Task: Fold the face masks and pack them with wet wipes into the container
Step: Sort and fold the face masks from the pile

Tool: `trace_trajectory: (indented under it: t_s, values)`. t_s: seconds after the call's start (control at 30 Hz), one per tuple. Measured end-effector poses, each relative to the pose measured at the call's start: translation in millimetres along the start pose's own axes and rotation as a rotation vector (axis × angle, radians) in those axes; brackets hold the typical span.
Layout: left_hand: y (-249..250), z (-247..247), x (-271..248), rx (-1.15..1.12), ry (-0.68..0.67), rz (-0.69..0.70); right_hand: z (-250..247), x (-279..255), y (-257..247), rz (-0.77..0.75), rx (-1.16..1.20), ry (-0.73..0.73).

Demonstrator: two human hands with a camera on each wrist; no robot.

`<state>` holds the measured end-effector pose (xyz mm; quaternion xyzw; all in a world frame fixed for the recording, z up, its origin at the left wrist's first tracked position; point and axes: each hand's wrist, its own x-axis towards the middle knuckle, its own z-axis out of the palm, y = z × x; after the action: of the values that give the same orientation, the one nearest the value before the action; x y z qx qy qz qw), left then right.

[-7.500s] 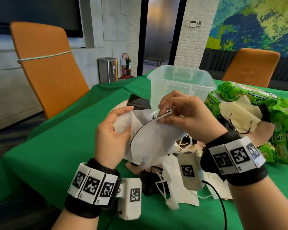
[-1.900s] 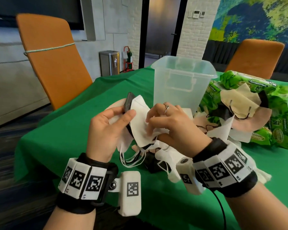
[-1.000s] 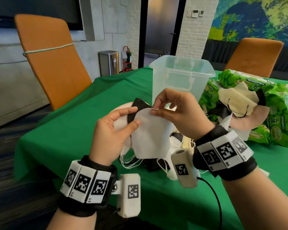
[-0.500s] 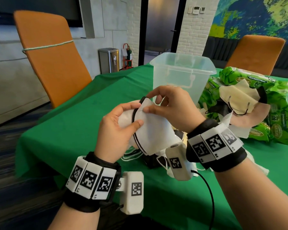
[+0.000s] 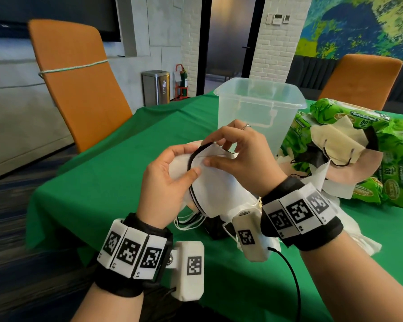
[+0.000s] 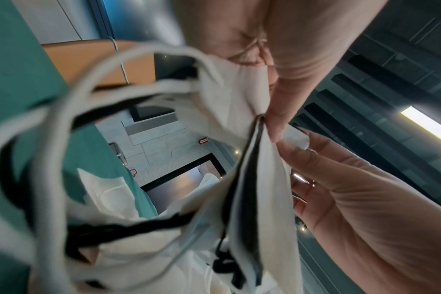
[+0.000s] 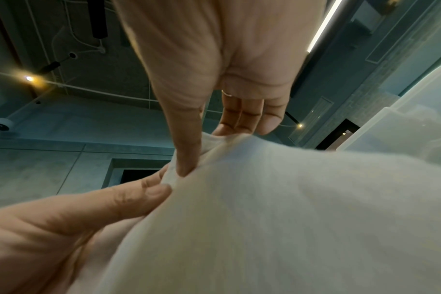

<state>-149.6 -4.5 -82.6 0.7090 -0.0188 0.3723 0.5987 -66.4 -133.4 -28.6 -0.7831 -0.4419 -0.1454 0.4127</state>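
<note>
Above the green table I hold a stack of folded masks (image 5: 215,182), white ones with a black one between them. My left hand (image 5: 172,173) grips the stack's left edge, thumb on the front face. My right hand (image 5: 233,154) pinches the top corner of the front white mask (image 7: 277,208) between thumb and forefinger. Ear loops (image 6: 63,111) dangle under the stack. The clear plastic container (image 5: 258,112) stands empty just behind my hands. Green wet wipe packs (image 5: 396,159) lie to the right, with beige and black masks (image 5: 335,145) draped over them.
More loose white and black masks (image 5: 221,226) lie on the green tablecloth (image 5: 116,163) under my hands. Orange chairs stand at the left (image 5: 77,82) and far right (image 5: 363,80). The table's near edge runs close below my wrists.
Over the last second the front white mask was folded flat against the stack; my right hand shifted slightly up and right along its top edge. The stack grew since the oldest frame.
</note>
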Motion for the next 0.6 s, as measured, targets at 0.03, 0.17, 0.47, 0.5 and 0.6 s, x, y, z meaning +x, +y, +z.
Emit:
trace_trajectory:
  t_s: [0.03,0.17,0.47,0.5,0.6]
  values:
    - [-1,-1,0,0.015,0.003,-0.001,0,0,-1,-0.008,-0.003,-0.011]
    - [-1,-2,1,0.039,0.000,-0.022,0,0,-1,-0.050,0.003,-0.034]
    - [3,-1,0,0.064,0.043,-0.038,-3,-1,1,0.056,-0.129,-0.164]
    - [5,-2,0,0.081,0.053,-0.035,-4,-1,2,0.079,-0.158,-0.117]
    - [2,-5,1,0.085,0.080,-0.049,-12,1,5,0.187,-0.232,0.172]
